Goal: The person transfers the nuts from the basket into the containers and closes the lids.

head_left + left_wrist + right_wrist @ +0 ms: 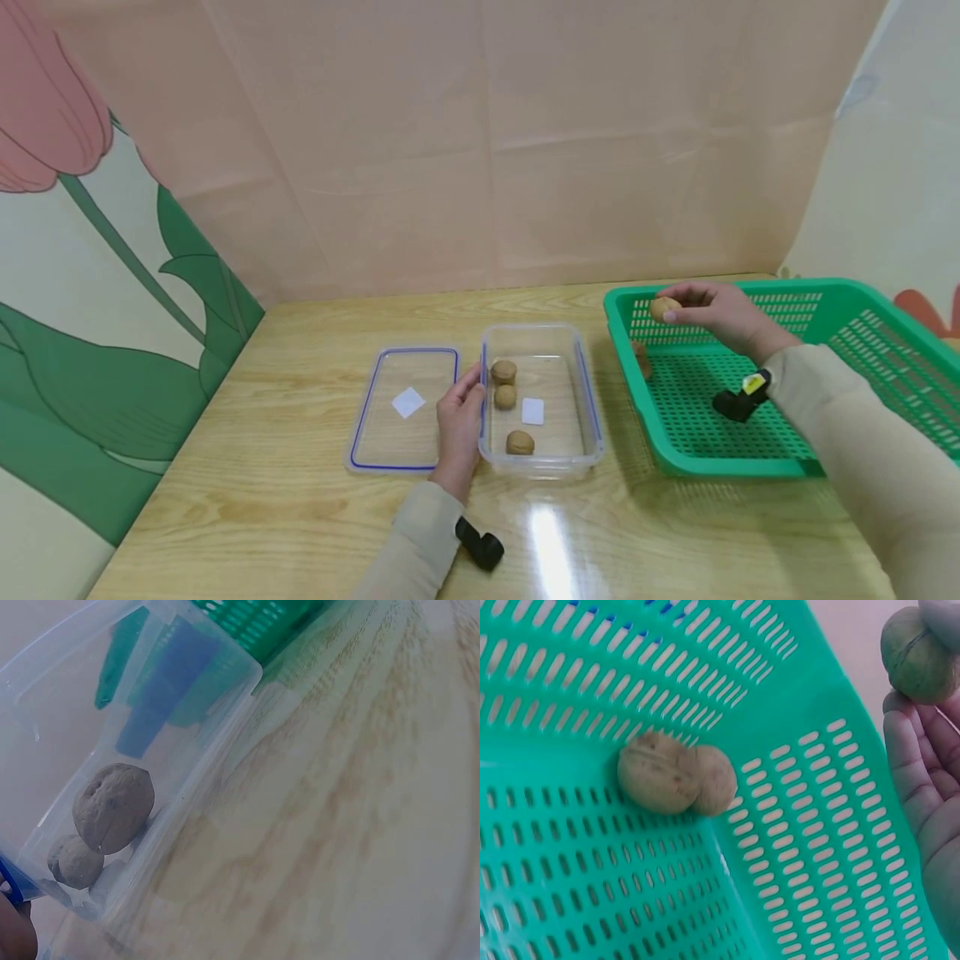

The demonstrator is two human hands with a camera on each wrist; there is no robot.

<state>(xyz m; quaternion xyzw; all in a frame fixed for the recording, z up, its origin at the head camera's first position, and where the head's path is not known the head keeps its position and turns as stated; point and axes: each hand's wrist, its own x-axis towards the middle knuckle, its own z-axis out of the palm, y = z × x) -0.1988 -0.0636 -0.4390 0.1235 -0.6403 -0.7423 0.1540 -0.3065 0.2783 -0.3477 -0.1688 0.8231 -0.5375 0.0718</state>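
My right hand point(677, 303) pinches a walnut point(664, 308) in its fingertips above the near-left corner of a green slotted basket point(780, 454). The right wrist view shows that walnut point(917, 652) at the fingertips point(911, 735), with two more walnuts point(675, 774) lying together on the basket floor point(577, 900). My left hand point(467, 393) rests flat on the table against the left wall of a clear plastic container point(592, 400), fingers straight. Three walnuts point(505, 383) lie inside it. The left wrist view shows two of them point(112, 808) through the container wall point(202, 761).
The container's clear, blue-rimmed lid point(405, 408) lies flat left of my left hand. A wooden table point(285, 500) carries everything. Paper-covered walls close it in behind and on both sides. A white sticker point(532, 411) sits on the container floor.
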